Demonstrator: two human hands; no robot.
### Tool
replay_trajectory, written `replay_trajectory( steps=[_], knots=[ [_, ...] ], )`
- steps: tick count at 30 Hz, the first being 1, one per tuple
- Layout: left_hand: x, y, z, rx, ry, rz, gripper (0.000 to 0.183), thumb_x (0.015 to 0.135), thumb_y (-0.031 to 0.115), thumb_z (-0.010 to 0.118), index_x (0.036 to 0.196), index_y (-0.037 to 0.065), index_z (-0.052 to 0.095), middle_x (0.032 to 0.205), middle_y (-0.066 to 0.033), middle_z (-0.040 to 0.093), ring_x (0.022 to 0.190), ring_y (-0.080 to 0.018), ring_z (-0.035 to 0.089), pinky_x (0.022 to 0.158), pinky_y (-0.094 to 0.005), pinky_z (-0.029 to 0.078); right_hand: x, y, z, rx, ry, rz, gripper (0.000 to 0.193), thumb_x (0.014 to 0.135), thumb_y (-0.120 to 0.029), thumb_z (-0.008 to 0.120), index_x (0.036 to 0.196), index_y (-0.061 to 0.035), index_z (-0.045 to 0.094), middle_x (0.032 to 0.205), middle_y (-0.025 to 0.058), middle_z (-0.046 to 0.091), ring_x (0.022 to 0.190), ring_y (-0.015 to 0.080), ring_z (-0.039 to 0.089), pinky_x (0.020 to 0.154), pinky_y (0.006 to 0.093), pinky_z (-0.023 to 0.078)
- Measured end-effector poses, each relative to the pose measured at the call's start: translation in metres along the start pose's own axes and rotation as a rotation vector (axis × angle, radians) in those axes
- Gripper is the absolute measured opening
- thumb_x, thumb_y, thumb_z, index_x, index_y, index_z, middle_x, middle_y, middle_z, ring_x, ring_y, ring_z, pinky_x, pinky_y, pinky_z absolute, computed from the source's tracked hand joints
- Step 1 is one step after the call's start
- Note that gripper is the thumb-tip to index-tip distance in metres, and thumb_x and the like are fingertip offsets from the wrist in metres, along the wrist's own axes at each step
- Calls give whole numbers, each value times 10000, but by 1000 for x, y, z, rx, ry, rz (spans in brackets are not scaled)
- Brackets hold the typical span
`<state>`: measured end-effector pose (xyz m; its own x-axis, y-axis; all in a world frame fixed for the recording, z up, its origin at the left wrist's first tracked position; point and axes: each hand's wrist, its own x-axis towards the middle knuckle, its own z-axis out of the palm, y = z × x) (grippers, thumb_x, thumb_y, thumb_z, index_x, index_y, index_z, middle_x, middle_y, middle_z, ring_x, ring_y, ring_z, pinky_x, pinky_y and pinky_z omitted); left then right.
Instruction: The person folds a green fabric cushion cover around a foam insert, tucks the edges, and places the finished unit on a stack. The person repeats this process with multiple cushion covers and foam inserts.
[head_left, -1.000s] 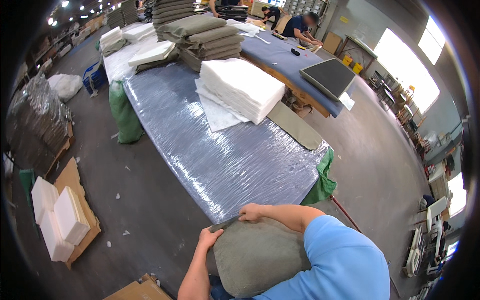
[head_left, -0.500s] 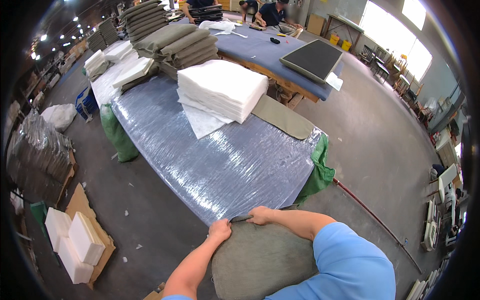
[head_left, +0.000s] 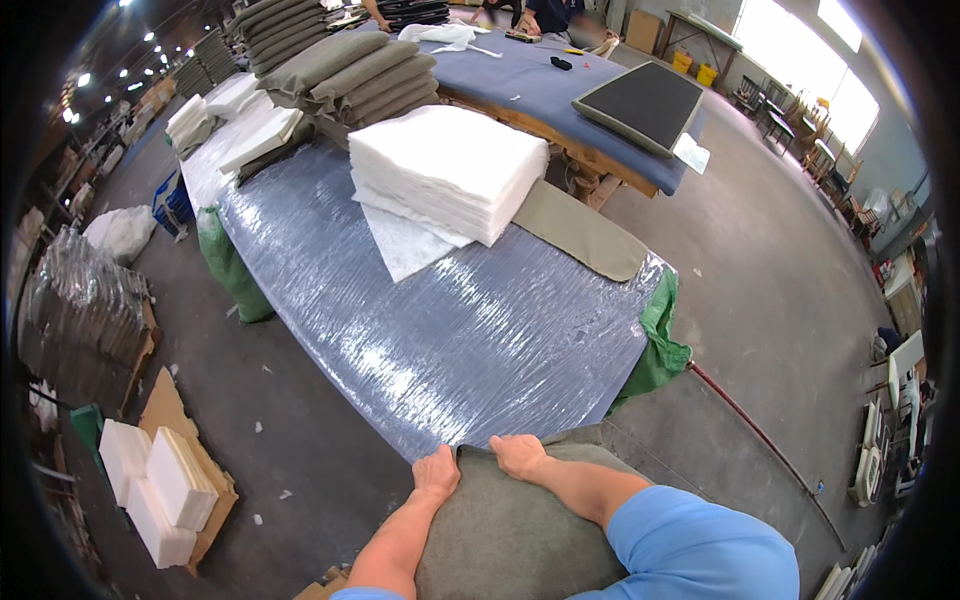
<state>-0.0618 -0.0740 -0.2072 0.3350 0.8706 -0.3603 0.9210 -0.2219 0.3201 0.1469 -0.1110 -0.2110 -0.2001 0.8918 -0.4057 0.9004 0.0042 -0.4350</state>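
At the far left of the workshop, a plastic-wrapped stack (head_left: 85, 300) stands on the grey floor (head_left: 340, 450), with a bulging white bag (head_left: 120, 232) behind it. Nearer, white foam blocks (head_left: 165, 500) sit on a sheet of cardboard (head_left: 222, 515). A green sack (head_left: 228, 265) hangs against the left edge of the long table (head_left: 420, 330), whose bluish top lies under glossy, wrinkled clear film that throws back the light. Grey-green cushions (head_left: 350, 80) are piled toward its far end, and a thick stack of white wadding (head_left: 450, 165) stands nearer the middle.

At the table's near end, the left hand (head_left: 437, 472) has its fingers curled closed on the upper edge of a grey-green fabric cover (head_left: 510, 530), which lies between the table and the person's body. The right hand (head_left: 518, 457), just beside it, is likewise closed on that edge.

Farther right, an olive strip (head_left: 585, 235) extends from beside the wadding, and green cloth (head_left: 660, 330) hangs off the corner near a reddish pole (head_left: 750, 420). Beyond are a second, blue-topped table (head_left: 510, 80) bearing a dark panel (head_left: 645, 105), yellow buckets (head_left: 706, 75), chairs and bright windows (head_left: 790, 45).
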Motion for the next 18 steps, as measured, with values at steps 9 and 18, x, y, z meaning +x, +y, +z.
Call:
replay_trajectory(
  steps=[9,18],
  knots=[
    [0,1,-13,-30,35,104,202,942,236,572,987,40,590,848,-259,722,852,-468,702,774,-581,511,-4,41,-36,-20,-240,-70,438,1036,-477,504,1185,-88,639,1126,215,715,1066,428,679,911,526,532],
    [10,-12,7,-25,20,49,270,943,315,615,1044,69,570,813,-251,721,800,-471,703,715,-589,512,-23,71,-35,-114,-177,-20,281,996,-312,533,1172,-104,605,1057,180,733,998,421,700,835,528,548]
  ],
)
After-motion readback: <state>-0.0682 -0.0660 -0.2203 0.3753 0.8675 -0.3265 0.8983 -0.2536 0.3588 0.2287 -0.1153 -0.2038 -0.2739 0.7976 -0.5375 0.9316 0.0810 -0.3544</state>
